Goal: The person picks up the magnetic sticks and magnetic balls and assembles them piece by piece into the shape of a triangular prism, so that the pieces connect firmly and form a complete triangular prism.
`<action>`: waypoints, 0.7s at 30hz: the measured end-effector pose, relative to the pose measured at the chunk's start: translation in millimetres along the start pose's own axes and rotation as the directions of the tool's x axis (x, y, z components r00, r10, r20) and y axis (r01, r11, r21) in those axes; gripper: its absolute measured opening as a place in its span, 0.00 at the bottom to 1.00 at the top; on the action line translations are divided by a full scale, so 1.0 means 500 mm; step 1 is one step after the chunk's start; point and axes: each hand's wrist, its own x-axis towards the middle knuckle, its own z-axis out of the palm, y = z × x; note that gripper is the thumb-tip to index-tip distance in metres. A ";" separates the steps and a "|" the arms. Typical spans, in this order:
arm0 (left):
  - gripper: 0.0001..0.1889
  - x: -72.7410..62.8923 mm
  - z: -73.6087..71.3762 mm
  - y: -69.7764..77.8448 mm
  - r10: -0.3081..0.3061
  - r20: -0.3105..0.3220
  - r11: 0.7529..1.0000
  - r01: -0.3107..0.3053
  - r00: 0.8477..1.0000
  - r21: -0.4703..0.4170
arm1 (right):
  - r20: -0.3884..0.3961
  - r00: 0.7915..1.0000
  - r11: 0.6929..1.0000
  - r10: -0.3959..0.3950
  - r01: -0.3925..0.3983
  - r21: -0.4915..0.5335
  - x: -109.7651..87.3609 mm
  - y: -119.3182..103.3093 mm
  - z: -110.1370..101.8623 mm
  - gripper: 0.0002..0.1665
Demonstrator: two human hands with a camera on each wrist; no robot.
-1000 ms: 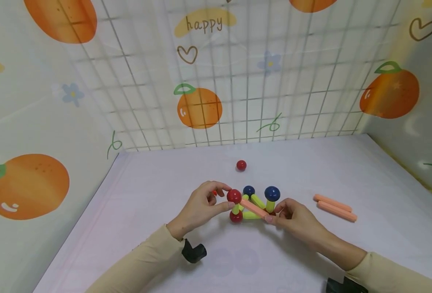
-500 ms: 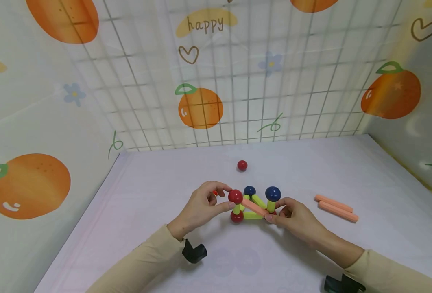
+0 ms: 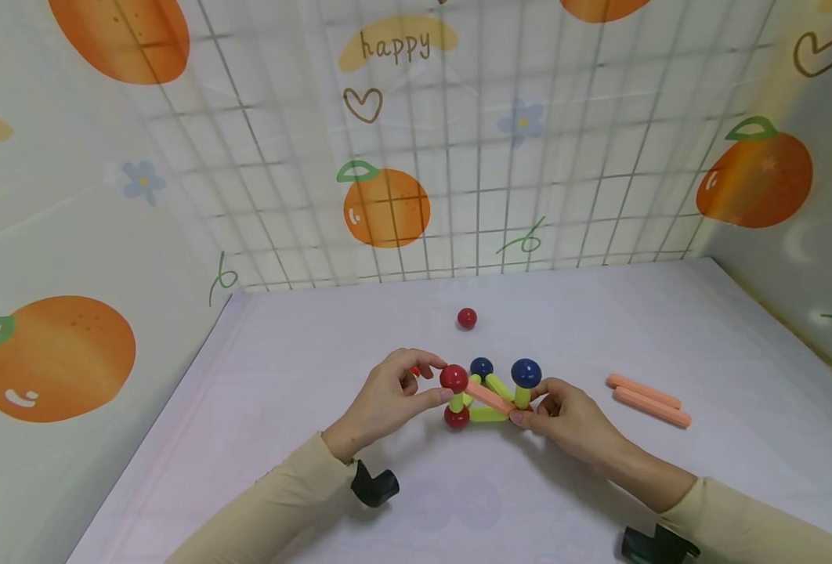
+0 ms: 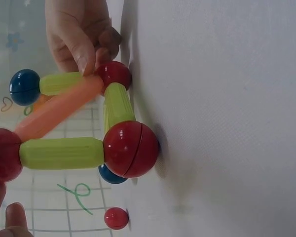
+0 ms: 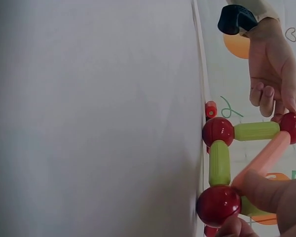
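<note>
A building-toy frame of yellow-green rods (image 4: 61,153) and balls stands on the table. My left hand (image 3: 388,401) pinches its upper red ball (image 3: 454,378) between thumb and index finger. From that ball an orange rod (image 3: 490,397) slants down to the right, to a lower red ball (image 5: 218,205). My right hand (image 3: 581,421) pinches the rod's lower end, the thumb (image 5: 261,190) lying over it close to the lower ball. Another lower red ball (image 3: 456,416) sits under the left upright. A blue ball (image 3: 526,373) tops the right upright, and another blue ball (image 3: 482,367) is at the back.
Two loose orange rods (image 3: 649,401) lie side by side to the right. A single red ball (image 3: 467,318) rests behind the frame. Partly hidden behind my left hand is a small red piece (image 5: 211,109). A printed curtain (image 3: 282,196) hangs round the table.
My right hand and forearm have shifted slightly left, with the orange rod's lower end moving a little up toward the lower right ball. My left hand keeps its hold on the upper red ball.
</note>
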 end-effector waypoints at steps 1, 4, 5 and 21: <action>0.18 0.000 0.000 0.000 -0.001 0.000 1.000 0.001 1.000 -0.001 | -0.001 1.000 1.000 -0.001 0.001 0.002 0.001 0.000 0.000 0.28; 0.18 0.001 0.000 0.002 -0.007 0.004 1.000 0.007 1.000 -0.003 | 0.001 1.000 1.000 -0.002 0.002 0.009 0.002 0.000 0.000 0.28; 0.18 0.001 0.000 0.002 -0.009 0.005 1.000 0.009 1.000 -0.004 | 0.002 1.000 1.000 -0.003 0.003 0.008 0.002 0.000 0.000 0.28; 0.18 0.000 0.000 0.003 -0.011 -0.003 1.000 0.011 1.000 0.009 | -0.098 0.976 0.979 -0.193 0.198 0.050 -0.025 -0.038 -0.043 0.34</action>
